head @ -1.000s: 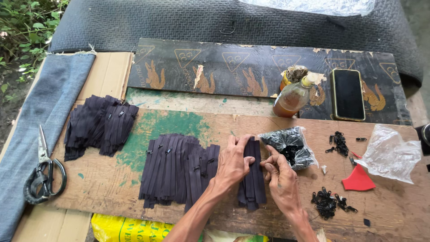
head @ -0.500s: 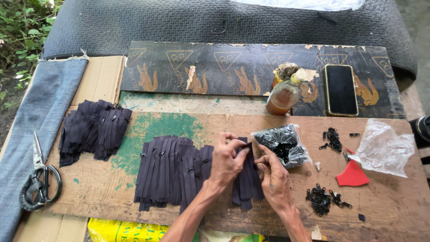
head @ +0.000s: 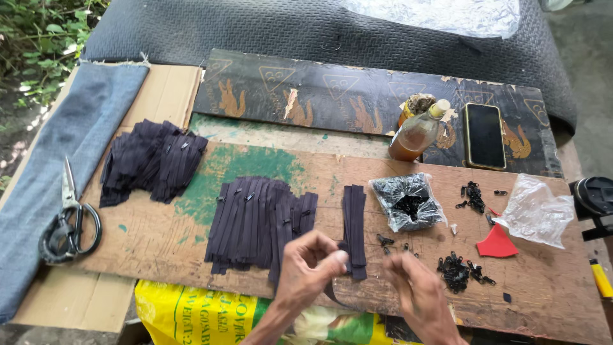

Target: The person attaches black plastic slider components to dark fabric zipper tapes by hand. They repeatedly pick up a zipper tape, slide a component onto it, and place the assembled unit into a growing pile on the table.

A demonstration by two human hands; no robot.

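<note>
My left hand [head: 308, 267] pinches one dark zipper strip [head: 332, 292] between thumb and fingers, and the strip hangs down over the near edge of the wooden board [head: 159, 236]. Just right of it is my right hand [head: 418, 291], blurred, fingers curled, a short gap from the left hand; what it holds is unclear. A small stack of dark strips [head: 354, 217] lies just above my left hand. A wide row of the same strips [head: 255, 217] lies to the left of that stack. Small black sliders [head: 456, 268] lie scattered right of my right hand.
Another pile of strips [head: 153, 160] sits at the far left, with scissors [head: 67, 220] on blue denim cloth [head: 64, 140]. Further back lie a plastic bag of sliders [head: 408, 201], a red scrap [head: 497, 243], a clear bag [head: 536, 211], an amber bottle [head: 418, 134] and a phone [head: 484, 135].
Both hands have come back from the small stack toward the near edge. My left hand has pulled one strip away with it, and the right hand has separated from the left.
</note>
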